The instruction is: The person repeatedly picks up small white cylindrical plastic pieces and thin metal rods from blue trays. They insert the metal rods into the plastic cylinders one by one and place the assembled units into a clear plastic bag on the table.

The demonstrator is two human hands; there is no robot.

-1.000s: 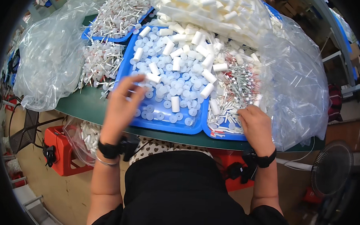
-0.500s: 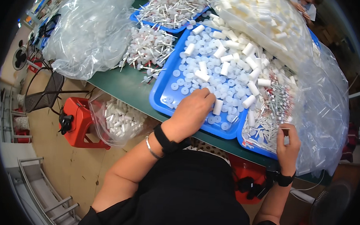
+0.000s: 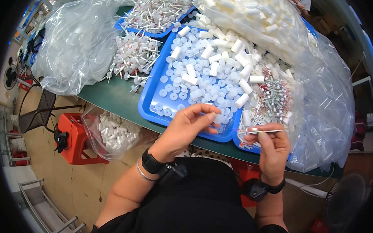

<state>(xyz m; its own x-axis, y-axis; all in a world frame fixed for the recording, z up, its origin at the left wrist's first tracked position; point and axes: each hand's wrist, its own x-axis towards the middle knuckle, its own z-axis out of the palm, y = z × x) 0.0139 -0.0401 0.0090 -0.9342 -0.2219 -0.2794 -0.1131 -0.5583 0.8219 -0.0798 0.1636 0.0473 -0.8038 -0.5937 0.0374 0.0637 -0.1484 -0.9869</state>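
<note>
My left hand [image 3: 185,128] is over the near edge of a blue tray [image 3: 148,107], thumb and forefinger pinched on what looks like a small translucent plastic disc [image 3: 218,118], partly hidden by the fingertips. The tray holds many such round discs with centre holes, and white foam-like cylinders [image 3: 189,79] lie among them. In my right hand [image 3: 272,153], a thin white stick with a metallic pin-like end [image 3: 265,131] is pinched between thumb and fingers, lying roughly level. Beneath that hand is a smaller blue tray [image 3: 250,147] with loose white sticks and metal pins.
Assembled sticks with discs [image 3: 135,56] are heaped on the green table [image 3: 102,89] and in a far blue tray [image 3: 120,27]. Clear plastic bags [image 3: 73,45] flank the trays. A bag of white cylinders [image 3: 117,130] hangs beside a red stool [image 3: 72,140].
My left hand has lifted back from the discs, now pinching near its fingertips. The right hand has moved left and up from the pin tray, carrying the stick. The view has shifted slightly.
</note>
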